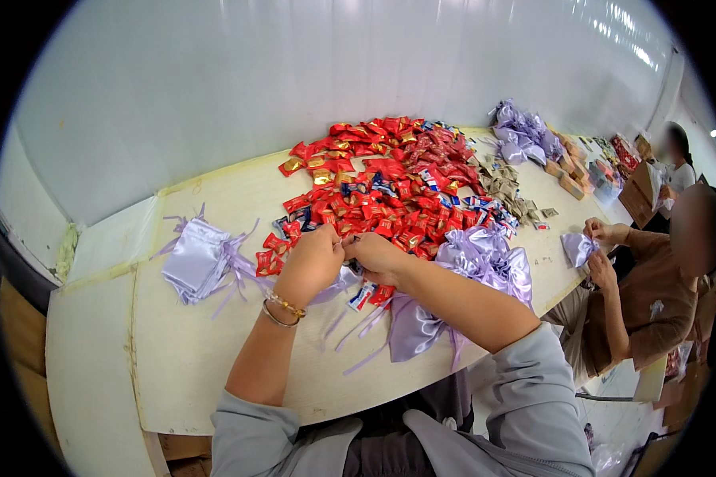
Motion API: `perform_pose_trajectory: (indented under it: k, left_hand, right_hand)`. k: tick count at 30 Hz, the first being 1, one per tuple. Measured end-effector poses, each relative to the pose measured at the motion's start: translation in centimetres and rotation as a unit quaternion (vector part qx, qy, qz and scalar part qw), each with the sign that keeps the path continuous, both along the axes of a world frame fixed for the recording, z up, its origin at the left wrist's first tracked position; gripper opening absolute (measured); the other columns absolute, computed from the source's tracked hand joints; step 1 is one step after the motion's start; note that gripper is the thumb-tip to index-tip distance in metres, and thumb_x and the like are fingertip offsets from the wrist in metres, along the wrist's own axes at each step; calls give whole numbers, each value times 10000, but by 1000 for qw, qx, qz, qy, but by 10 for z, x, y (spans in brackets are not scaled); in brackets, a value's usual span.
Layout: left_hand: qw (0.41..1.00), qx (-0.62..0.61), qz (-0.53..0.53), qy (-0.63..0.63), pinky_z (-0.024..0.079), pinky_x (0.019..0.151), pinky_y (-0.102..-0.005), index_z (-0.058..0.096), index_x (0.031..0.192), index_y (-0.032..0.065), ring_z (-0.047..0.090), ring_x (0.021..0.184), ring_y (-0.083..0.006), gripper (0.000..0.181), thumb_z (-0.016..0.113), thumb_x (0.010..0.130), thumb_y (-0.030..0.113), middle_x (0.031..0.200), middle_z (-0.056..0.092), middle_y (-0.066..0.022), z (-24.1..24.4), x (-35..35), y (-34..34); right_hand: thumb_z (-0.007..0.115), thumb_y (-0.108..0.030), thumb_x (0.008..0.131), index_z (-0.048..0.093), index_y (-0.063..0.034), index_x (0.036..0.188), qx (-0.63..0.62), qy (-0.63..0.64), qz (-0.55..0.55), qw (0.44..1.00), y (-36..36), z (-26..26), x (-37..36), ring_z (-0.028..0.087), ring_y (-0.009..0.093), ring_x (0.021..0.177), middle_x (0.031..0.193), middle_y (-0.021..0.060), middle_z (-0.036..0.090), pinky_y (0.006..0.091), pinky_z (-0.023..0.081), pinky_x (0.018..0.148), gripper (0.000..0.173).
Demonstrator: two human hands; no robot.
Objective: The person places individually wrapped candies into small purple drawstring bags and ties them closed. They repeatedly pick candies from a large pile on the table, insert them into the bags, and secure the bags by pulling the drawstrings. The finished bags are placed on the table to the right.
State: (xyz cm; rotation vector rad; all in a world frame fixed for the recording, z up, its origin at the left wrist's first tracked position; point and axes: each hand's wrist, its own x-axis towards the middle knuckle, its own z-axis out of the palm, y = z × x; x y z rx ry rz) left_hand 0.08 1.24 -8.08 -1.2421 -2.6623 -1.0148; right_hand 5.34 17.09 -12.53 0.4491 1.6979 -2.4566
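My left hand (pixel 313 262), with a beaded bracelet and a bangle at its wrist, meets my right hand (pixel 377 256) at the near edge of a heap of red candy packets (pixel 388 203). The fingers of both hands are bent together around something small and dark, mostly hidden. Below them lie part of a lilac satin pouch (pixel 337 287), a white-and-blue packet (pixel 363 296) and a red packet (pixel 382 294). A stack of flat satin pouches (pixel 196 259) lies to the left; filled satin pouches (pixel 419 334) sit under and beside my right forearm.
Brown packets (pixel 504 185) lie right of the heap. Farther along the table (pixel 215 369) are more tied satin pouches (pixel 522 134) and small orange boxes (pixel 571 179). At the right, a co-worker in a brown top (pixel 662 316) holds a pouch (pixel 577 248); another person is farther back. A wall runs behind.
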Motion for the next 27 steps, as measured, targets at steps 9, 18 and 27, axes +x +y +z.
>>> perform_pose_trajectory:
  k: [9,18,27]
  left_hand:
    - [999,-4,-5,-50,549,652,-391,643,990,-35,719,697,-241,133,640,936,87,784,735,-152,27,4,-19]
    - [992,5,1,-129,534,605,-340,623,1015,-24,690,647,-174,137,654,959,97,750,719,-109,33,5,-25]
    - [987,-35,-36,-153,520,591,-286,608,1059,2,658,638,-109,146,666,999,120,747,679,-38,50,-2,-38]
  right_hand:
    - [651,33,732,658,-44,783,144,10,141,980,2,22,-5,542,117,676,734,-1,592,295,378,570,93]
    - [897,-217,743,638,23,922,445,152,79,879,2,29,0,611,229,755,811,86,638,375,508,721,395]
    - [926,-282,821,627,29,1068,428,94,113,892,-1,53,11,665,196,812,954,102,682,347,542,695,496]
